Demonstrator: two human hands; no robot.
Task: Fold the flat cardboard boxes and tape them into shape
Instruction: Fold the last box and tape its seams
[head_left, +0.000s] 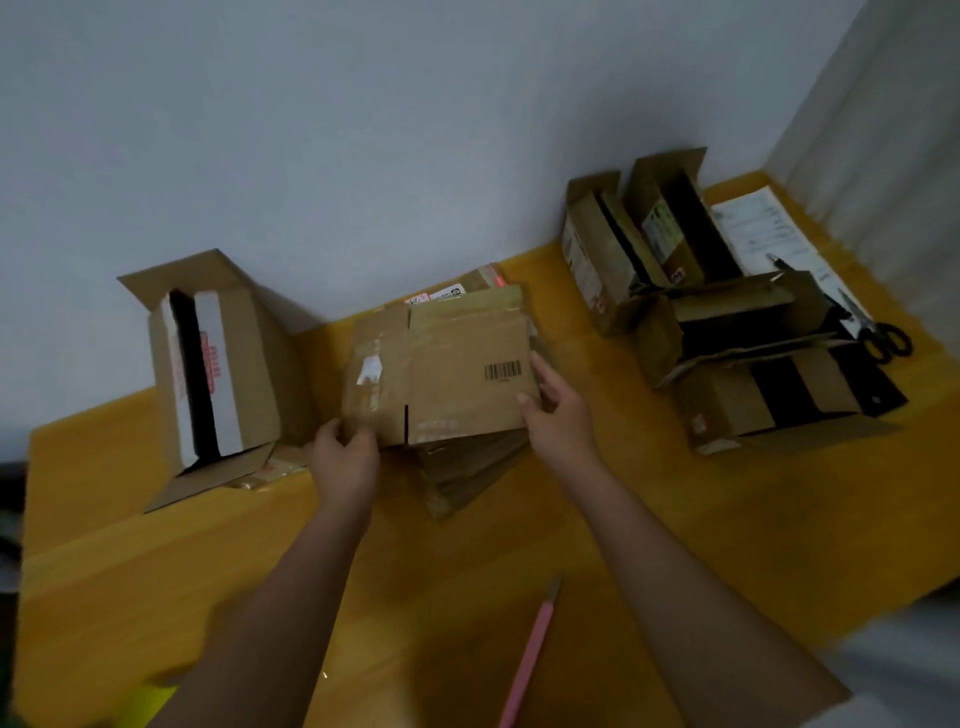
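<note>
Table: I am working at a yellow wooden table (675, 530) set against a pale wall.
Formed boxes: an opened brown cardboard box with white inner flaps (218, 374) is standing at 10 o'clock from my hands; a cluster of brown, already shaped cardboard boxes (727, 332) is sitting at 2 o'clock.
Stack: a pile of flattened brown cardboard blanks (467, 467) is lying at centre, under the piece I am lifting.
Task piece: I am holding the flat brown cardboard box with a printed barcode (457, 374) just above that pile, at 12 o'clock from my wrists.
Left hand (345, 457): I am gripping the near left corner, fingers curled round the edge.
Right hand (556, 400): I am pinching the right edge, thumb on the top face beside the barcode.
Doing it well: I judge I should be pulling it clear toward 6 o'clock, then pressing the opposite creases to square it.
Paper: a white printed sheet (763, 234) is lying at 2 o'clock, beyond the cluster.
Scissors: black-handled scissors (878, 332) are resting on it.
Pink tool: a slim pink cutter or pen (530, 660) is lying at 6 o'clock, in my folding space.
Tape: I am seeing no roll.
</note>
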